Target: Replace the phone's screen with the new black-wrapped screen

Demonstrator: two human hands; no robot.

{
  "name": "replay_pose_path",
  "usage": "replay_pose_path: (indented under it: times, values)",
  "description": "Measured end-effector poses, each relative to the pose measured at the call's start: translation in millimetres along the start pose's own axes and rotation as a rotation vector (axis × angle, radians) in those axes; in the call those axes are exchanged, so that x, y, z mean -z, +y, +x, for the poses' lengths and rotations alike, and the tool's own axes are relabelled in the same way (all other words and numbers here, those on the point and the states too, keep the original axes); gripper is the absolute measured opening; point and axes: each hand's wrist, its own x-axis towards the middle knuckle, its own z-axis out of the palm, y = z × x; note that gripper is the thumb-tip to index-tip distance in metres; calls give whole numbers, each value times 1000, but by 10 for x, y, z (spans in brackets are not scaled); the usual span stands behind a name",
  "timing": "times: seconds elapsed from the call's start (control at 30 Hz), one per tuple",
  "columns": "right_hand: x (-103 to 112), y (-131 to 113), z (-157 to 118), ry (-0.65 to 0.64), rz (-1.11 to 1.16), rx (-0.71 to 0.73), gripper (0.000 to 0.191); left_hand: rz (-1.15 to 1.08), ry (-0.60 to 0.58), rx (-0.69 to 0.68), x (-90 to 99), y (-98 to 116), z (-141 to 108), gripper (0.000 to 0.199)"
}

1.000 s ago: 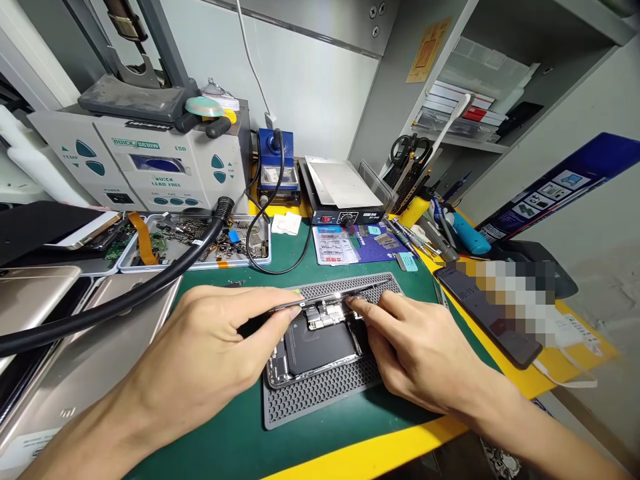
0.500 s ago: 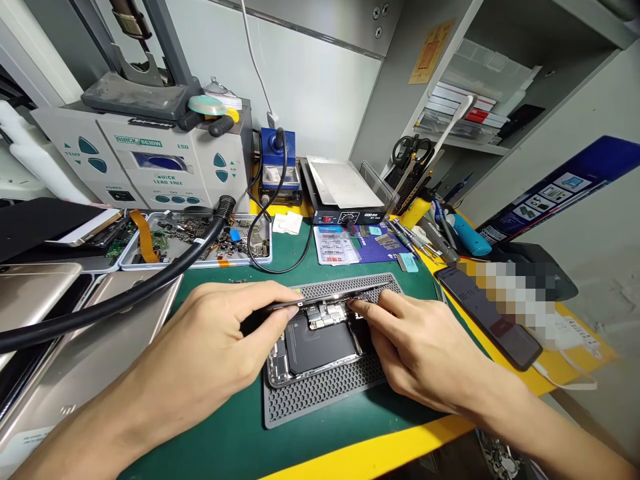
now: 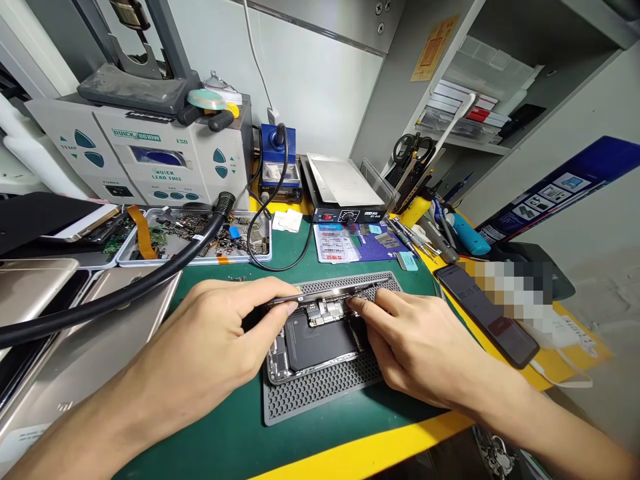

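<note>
An opened phone lies on a grey honeycomb-patterned mat, its black battery and circuit boards exposed. Along its far side the detached screen stands tilted up, seen nearly edge-on. My left hand pinches the left end of that screen between thumb and index finger. My right hand has curled fingers; its index fingertip presses by the phone's upper right inner parts, just under the screen's edge. Whatever lies beneath that fingertip is hidden, and the right thumb cannot be seen clearly.
A hot-air station stands back left, its black hose crossing above a tray of boards. A heating plate sits behind the mat. Tools and another phone are at right; gold phone shells at left.
Both hands stay at nearly the same places on the phone. The screen appears tilted slightly differently, showing a thicker edge. The camera view has shifted a little.
</note>
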Motion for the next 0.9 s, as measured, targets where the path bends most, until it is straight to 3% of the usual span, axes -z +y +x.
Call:
replay_pose_path:
  times: [0.57,0.77,0.9]
  values:
    - [-12,10,7,35,13,27,35,-4,12,-24,0,0,-7,22]
    - [0,-38,42,68,-39,58,31,-13,23,-50,-3,21,-2,22]
    - [-4,-71,54,80,-99,94,18,-16,24,-46,0,24,-6,19]
